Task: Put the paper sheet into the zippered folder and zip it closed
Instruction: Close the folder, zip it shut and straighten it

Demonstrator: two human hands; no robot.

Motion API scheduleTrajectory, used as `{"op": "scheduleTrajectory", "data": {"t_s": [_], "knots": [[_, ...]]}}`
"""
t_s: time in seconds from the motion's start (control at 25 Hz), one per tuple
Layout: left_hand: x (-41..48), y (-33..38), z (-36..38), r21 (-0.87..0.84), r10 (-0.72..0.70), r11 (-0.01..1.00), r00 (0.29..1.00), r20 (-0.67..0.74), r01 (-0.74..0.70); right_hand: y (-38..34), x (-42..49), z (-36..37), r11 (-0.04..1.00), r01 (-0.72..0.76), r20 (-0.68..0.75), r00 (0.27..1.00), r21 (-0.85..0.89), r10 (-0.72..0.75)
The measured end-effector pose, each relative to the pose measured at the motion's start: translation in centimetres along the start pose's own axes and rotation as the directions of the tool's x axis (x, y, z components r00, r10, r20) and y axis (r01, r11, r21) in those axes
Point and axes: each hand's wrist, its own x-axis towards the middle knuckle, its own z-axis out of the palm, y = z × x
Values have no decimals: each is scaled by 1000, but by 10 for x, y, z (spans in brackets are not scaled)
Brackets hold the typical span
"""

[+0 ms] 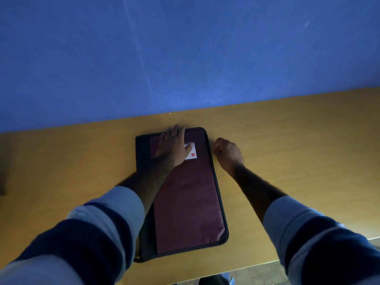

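Note:
A maroon zippered folder [189,206] with black edging lies flat on the wooden table [287,140], its cover down. My left hand [172,147] rests flat on its far end, fingers spread, partly covering a small white label [192,154]. My right hand [227,153] sits just off the folder's right edge near the far corner, fingers pinched on what looks like the small zipper pull. The paper sheet is not visible.
A blue wall [185,54] rises right behind the table's far edge. The table's near edge runs along the bottom right, with floor below. A dark object [3,182] sits at the far left edge of view.

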Motion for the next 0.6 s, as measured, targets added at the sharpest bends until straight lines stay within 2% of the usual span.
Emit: {"op": "scheduleTrajectory", "data": {"t_s": [0.12, 0.2, 0.6], "knots": [[14, 6, -1, -40, -50, 998, 999, 10, 50, 8, 13, 0, 980, 172, -77, 981, -96, -180], [17, 8, 0, -18, -58, 998, 998, -1, 58, 9, 20, 0, 966, 234, -107, 964, -112, -246], [28, 11, -1, -69, -94, 993, 995, -25, 92, -12, 86, -13, 932, 344, -48, 935, -110, -351]]}}
